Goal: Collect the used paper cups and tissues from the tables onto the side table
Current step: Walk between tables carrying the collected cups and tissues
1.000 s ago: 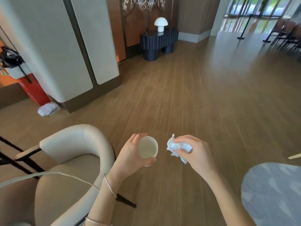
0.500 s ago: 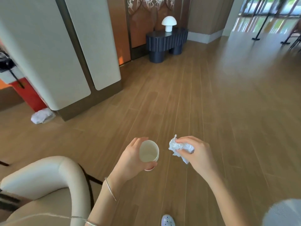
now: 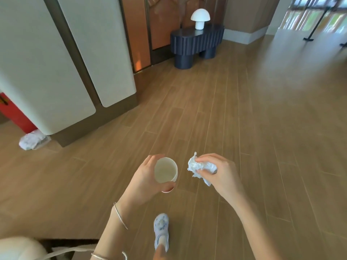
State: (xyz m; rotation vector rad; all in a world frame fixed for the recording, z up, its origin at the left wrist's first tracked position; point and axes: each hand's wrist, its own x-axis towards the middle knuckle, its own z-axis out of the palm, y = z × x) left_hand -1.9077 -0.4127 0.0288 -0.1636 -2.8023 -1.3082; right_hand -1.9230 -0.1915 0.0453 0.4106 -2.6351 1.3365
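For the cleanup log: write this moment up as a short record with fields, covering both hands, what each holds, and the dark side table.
left hand: grips a paper cup, mouth tilted toward the camera, nothing visible inside
right hand: pinches a crumpled tissue
side table: dark, ribbed, far ahead by the wall, across the wooden floor
on side table: white mushroom lamp; no cups or tissues visible there
on floor: white crumpled bundle at far left
foot: one light shoe below the hands
task state: both items carried, not yet set down

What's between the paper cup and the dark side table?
Only bare wooden floor lies between the paper cup and the side table, as the head view shows.
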